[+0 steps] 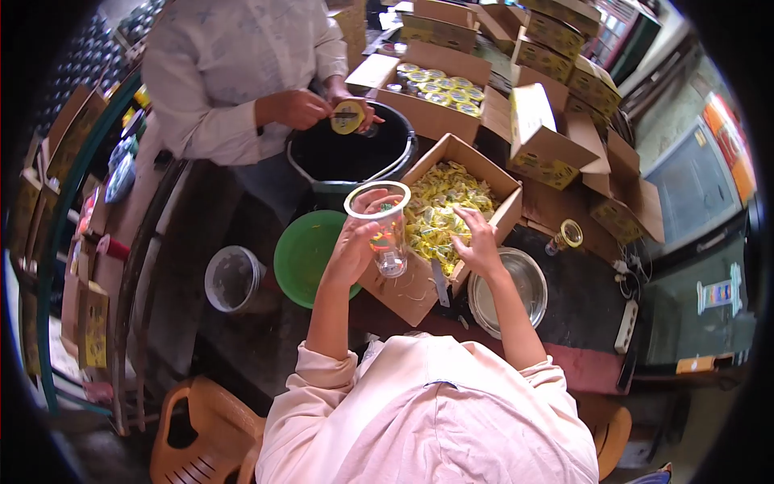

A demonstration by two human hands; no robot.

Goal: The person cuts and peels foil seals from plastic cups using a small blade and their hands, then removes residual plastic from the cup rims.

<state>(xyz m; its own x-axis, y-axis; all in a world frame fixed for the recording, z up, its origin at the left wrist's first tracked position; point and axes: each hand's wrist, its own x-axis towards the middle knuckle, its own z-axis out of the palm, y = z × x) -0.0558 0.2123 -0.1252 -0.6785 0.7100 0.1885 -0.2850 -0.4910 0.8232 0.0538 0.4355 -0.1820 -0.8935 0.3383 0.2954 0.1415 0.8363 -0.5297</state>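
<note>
My left hand [352,248] is wrapped around a clear plastic jar [390,244] with a pale rim and coloured print. The jar stands tilted, its mouth facing up, over the near left side of an open cardboard box [506,211]. Small yellow wrapped packets [451,194] fill that box. Above their right side, my right hand [481,244] has its fingers apart, with nothing visible between them. A grey metal strip [439,282] lies at the box's near edge, close to both hands.
A co-worker [242,81] holds a yellow-lidded jar [347,118] over a black tub [387,173]. A green basin [302,258] and white bucket [230,278] stand left. A metal bowl [532,282] and a jar [569,234] sit right. Behind, a carton [435,125] holds several lidded jars.
</note>
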